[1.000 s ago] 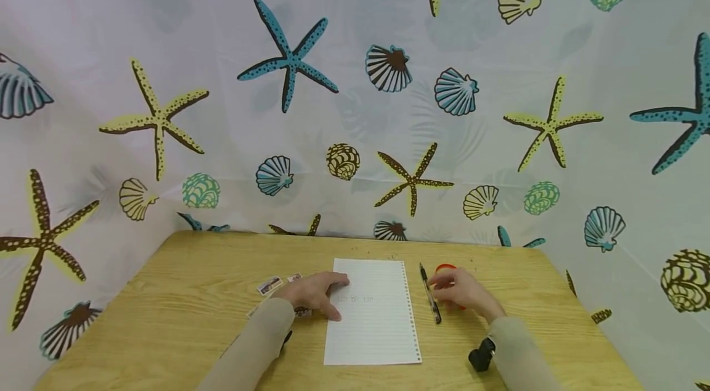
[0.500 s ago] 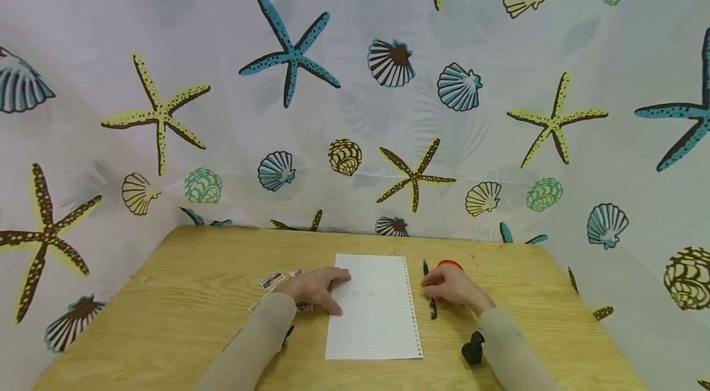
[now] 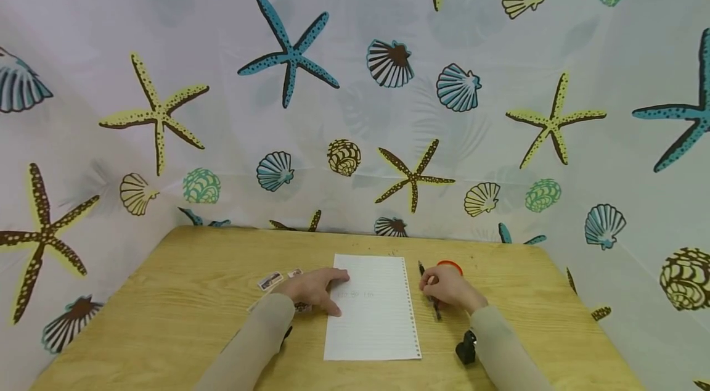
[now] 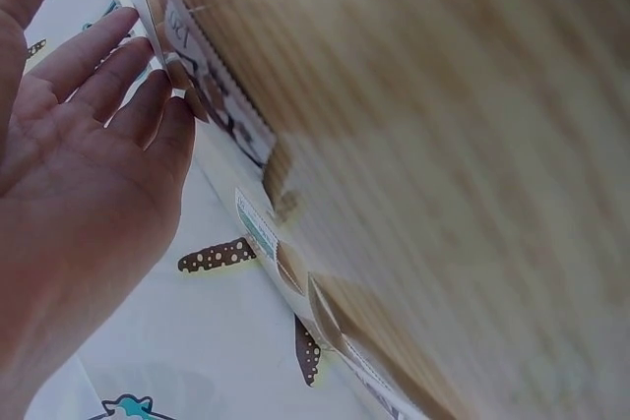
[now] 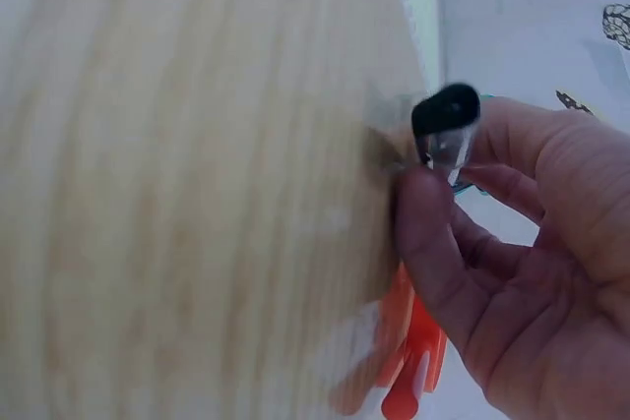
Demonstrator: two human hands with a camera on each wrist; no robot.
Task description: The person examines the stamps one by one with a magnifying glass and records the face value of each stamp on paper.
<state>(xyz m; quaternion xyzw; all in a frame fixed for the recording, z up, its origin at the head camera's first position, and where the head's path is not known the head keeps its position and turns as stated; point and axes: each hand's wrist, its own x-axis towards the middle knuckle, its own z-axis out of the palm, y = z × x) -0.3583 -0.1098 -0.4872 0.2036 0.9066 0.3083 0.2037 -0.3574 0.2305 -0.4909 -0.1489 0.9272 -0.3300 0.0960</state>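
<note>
A lined sheet of paper [image 3: 374, 329] with faint handwriting lies on the table. At its left edge my left hand [image 3: 310, 290] rests with fingers extended and thumb spread over the sheet. To the right of the paper, my right hand [image 3: 450, 288] pinches a pen [image 5: 448, 120] between thumb and fingers. The pen has a clear barrel and a black end. Behind the right hand lies a red-orange object [image 3: 451, 266], mostly covered by the hand; the right wrist view shows a rounded piece of it below the fingers.
Several small stamp-like papers [image 3: 270, 281] lie by the left hand, some beneath it; one with a perforated edge [image 4: 221, 95] stands out in the left wrist view. A curtain [image 3: 355, 101] printed with starfish and shells surrounds the wooden table [image 3: 183, 298].
My right hand has moved slightly left, from beside the red-orange object onto the pen, and now pinches it. The left hand stays on the paper's left edge.
</note>
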